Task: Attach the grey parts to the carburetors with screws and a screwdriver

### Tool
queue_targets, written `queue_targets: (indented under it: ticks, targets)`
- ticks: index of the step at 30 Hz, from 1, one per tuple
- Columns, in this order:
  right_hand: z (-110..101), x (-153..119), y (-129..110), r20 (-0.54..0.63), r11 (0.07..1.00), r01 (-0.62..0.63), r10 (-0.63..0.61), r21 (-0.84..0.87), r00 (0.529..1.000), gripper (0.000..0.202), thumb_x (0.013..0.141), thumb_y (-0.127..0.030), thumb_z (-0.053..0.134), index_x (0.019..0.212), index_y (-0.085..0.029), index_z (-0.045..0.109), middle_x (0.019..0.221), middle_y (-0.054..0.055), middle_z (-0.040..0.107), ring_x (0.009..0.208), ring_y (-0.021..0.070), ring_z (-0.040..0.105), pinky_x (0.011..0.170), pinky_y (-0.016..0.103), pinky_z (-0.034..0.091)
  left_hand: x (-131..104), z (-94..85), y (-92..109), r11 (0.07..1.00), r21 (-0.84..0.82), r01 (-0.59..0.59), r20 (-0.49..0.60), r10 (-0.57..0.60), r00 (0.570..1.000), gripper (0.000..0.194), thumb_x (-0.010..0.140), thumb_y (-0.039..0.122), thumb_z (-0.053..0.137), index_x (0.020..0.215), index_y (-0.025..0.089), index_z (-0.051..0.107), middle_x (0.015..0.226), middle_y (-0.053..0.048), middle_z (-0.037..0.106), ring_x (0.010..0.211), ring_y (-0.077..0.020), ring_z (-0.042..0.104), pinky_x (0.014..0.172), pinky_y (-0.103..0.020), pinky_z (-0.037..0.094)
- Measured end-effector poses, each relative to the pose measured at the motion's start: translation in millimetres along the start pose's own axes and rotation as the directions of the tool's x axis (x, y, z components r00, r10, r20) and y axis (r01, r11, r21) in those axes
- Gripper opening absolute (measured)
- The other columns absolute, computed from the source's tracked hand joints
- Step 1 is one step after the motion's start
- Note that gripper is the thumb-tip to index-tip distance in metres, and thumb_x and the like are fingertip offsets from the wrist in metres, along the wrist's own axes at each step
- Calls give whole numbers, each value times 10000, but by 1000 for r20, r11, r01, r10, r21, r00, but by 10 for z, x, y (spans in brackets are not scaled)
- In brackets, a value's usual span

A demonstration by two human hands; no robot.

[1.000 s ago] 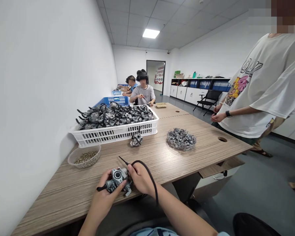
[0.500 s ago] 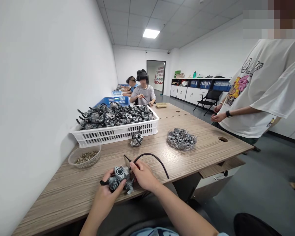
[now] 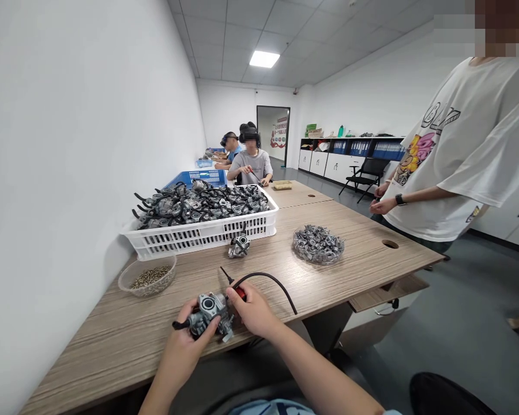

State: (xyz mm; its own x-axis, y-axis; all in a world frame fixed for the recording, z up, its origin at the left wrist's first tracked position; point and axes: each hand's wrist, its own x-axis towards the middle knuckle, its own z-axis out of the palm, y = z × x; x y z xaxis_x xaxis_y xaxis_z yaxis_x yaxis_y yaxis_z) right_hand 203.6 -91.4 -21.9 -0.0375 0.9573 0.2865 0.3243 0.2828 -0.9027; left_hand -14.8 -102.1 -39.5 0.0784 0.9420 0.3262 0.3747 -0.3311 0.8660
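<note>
A silver-grey carburetor [image 3: 210, 311] is gripped in my left hand [image 3: 185, 341], close to the table's front edge. Its round bore faces up, and a short black tube sticks out at the left. My right hand [image 3: 256, 314] is closed around a red-handled screwdriver [image 3: 241, 293], whose dark, thin shaft points up and away to the left. The thumb and fingers of that hand are against the carburetor's right side, hiding the contact point. From there a long black hose [image 3: 273, 279] arches over the hand to the right. A second carburetor [image 3: 240, 246] rests on the table ahead.
A white crate [image 3: 207, 237] heaped with carburetors stands at the back left, before a blue crate [image 3: 216, 177]. A bowl of small brass-coloured screws [image 3: 150, 277] sits left; a clear dish of grey metal parts [image 3: 318, 244] sits right. One person stands right; others sit beyond.
My right hand has turned slightly, and the screwdriver's red handle now shows. My left hand still holds the carburetor in nearly the same place.
</note>
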Motion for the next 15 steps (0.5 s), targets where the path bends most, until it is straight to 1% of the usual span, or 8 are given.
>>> queue_targets:
  ticks: [2, 6, 8, 11, 15]
  targets:
    - [0, -17, -29, -18, 999, 20, -21, -45, 1000, 284, 1105, -484, 616, 1004, -231, 693, 993, 34, 735, 967, 224, 660, 889, 319, 475, 3, 1, -4, 1000, -3, 0, 0, 0, 1000, 567, 875, 571, 844, 1291, 221, 685, 1266, -127, 810, 1162, -336, 799, 1043, -452, 653]
    - [22, -44, -49, -23, 994, 27, -30, -109, 999, 264, 1082, -451, 654, 933, -233, 643, 902, 12, 672, 879, 210, 608, 819, 314, 448, -1, 3, -18, 1000, -4, -3, -18, 3, 1000, 559, 869, 568, 847, 1284, 230, 688, 1252, -116, 817, 1157, -334, 806, 1031, -445, 660]
    - [32, -58, -47, -25, 992, 31, -34, -126, 999, 260, 1069, -439, 672, 919, -232, 623, 889, 9, 648, 860, 209, 589, 799, 317, 438, -6, 0, -25, 1000, -4, 1, -14, -1, 1000, 557, 872, 577, 843, 1283, 237, 685, 1252, -109, 819, 1168, -333, 805, 1041, -445, 659]
    - [39, -79, -46, -30, 991, 38, -42, -125, 999, 212, 1063, -412, 680, 964, -230, 637, 927, 17, 664, 885, 218, 601, 821, 329, 449, -13, -4, -32, 1000, -18, 2, -4, -2, 1000, 564, 879, 586, 837, 1299, 244, 678, 1293, -108, 811, 1223, -332, 792, 1072, -441, 652]
    - [22, -114, -71, -47, 995, 59, -63, -80, 997, 185, 1078, -420, 673, 1120, -241, 663, 1080, 36, 730, 1008, 233, 660, 937, 353, 498, -19, -1, -30, 999, -40, 7, 6, -7, 1000, 578, 880, 588, 839, 1316, 247, 674, 1322, -110, 806, 1250, -333, 785, 1092, -446, 647]
